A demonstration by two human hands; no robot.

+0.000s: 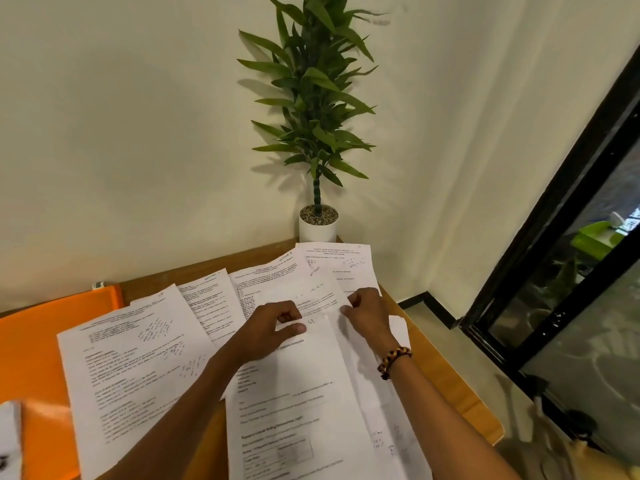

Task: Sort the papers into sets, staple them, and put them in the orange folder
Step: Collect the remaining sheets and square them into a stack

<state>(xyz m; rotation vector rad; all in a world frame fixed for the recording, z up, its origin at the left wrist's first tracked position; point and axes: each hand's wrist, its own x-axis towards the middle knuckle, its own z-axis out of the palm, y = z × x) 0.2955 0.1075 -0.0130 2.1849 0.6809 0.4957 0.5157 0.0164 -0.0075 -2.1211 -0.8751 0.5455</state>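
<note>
Papers (145, 362) are lying fanned across the wooden desk (446, 386), filling the lower middle of the frame. At far left, the orange folder (38, 344) is waiting, partly covered by sheets. In the centre, the left hand (268, 332) is pinching the top of a sheet marked S1 (294, 393), likely reading its label. Just right, the right hand (367, 315) is gripping a neighbouring sheet's edge, probably separating it. A potted plant (317, 140) is standing behind.

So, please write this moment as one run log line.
stage: sorting | left hand: holds S1 sheet | right hand: pinches sheet | orange folder: left, under papers
</note>
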